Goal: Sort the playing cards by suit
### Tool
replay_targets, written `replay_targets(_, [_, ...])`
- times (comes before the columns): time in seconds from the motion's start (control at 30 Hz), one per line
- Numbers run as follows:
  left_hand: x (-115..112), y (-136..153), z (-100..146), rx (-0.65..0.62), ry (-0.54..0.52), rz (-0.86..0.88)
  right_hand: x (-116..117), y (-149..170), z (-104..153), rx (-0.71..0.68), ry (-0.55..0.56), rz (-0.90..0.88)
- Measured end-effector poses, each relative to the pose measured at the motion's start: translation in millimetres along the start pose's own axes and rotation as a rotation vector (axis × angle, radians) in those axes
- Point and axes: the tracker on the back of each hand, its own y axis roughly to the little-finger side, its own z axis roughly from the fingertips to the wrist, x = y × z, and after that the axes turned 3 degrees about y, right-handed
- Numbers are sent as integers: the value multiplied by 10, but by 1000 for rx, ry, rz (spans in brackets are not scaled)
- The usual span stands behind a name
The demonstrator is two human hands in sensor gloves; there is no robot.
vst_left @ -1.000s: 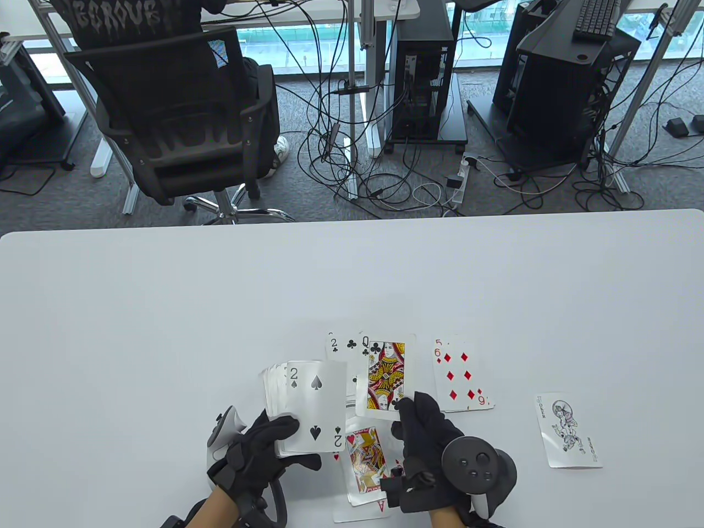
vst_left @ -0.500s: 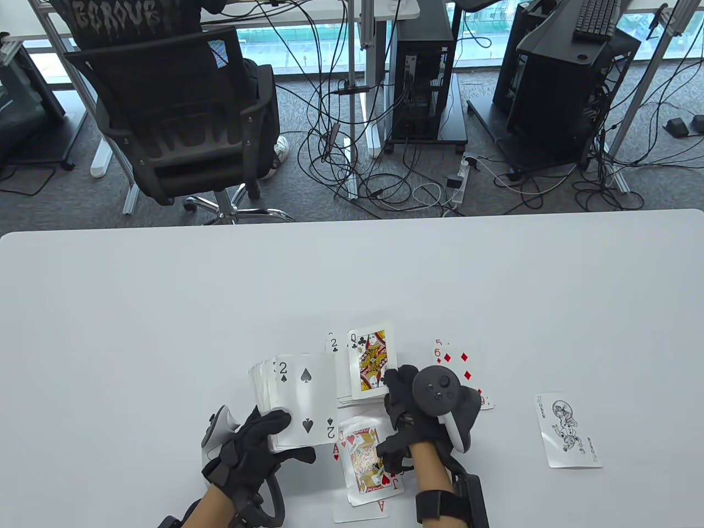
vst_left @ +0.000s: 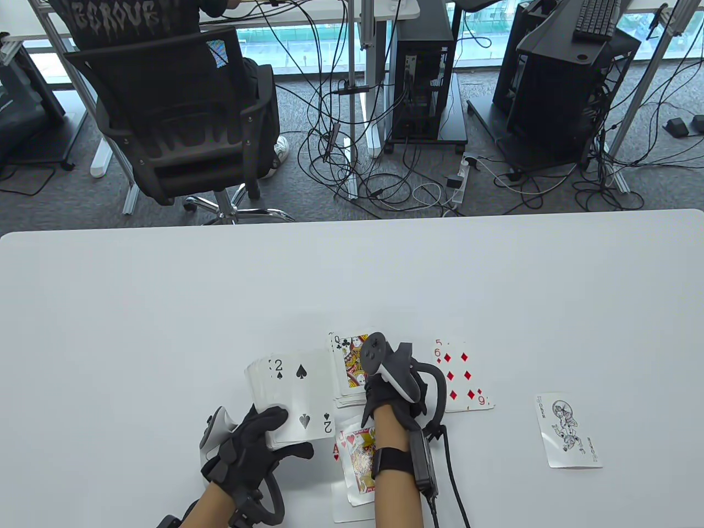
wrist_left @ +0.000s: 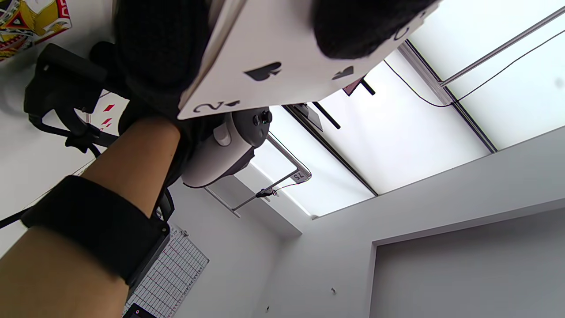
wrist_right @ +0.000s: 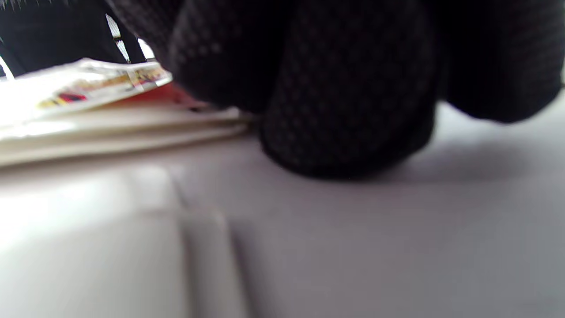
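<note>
Two hands near table's (vst_left: 165, 308) front edge: left hand (vst_left: 250, 445) grips fanned deck (vst_left: 289, 396), two of spades up; right hand (vst_left: 393, 396) on club pile (vst_left: 349, 368), grasp unclear.

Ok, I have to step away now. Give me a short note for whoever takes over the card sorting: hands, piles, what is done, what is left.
Left hand holds the unsorted deck fanned, 2 of spades on top.
Right hand is down at the near edge of the clubs pile, queen of clubs on top; whether it grips a card cannot be told.
Piles on the table: clubs in the middle, diamonds pile to its right with the 6 showing, hearts pile nearest the person with the jack on top, joker alone at far right.
No spades pile is visible yet.
Left: sort the rest of the deck, probably the 2 of spades next.
</note>
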Motion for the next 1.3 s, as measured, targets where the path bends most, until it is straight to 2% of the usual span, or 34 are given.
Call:
replay_targets(0.17, [-6, 0, 4, 5, -12, -1, -3, -46, 40, 2, 20, 51])
replay_targets(0.23, [-5, 0, 4, 6, -13, -1, -22, -51, 66, -13, 30, 36])
replay_targets(0.33, [-4, 1, 4, 7, -12, 0, -114, -40, 140, -66, 102, -50])
replay_targets(0.47, [1, 4, 5, 9, -13, -2, -267, 20, 311, -166, 177, -258])
replay_targets(0.57, [4, 7, 7, 15, -15, -6, -356, 125, 505, -242, 251, -513])
replay_targets(0.73, [10, 13, 6, 22, -13, -14, -397, 281, 829, -331, 282, -883])
replay_targets(0.8, [9, 18, 9, 27, -15, -14, -371, 293, 920, -354, 259, -940])
replay_targets(1.03, [14, 23, 11, 35, -20, -24, -189, 92, 1065, -492, 53, -884])
replay_targets(1.13, [14, 21, 11, 36, -20, -25, -198, -11, 1153, -535, 95, -790])
replay_targets(1.23, [18, 30, 9, 42, -14, -31, -258, -86, 1272, -581, 261, -588])
replay_targets(1.3, [13, 36, 5, 45, -6, -33, -267, -114, 1307, -602, 311, -523])
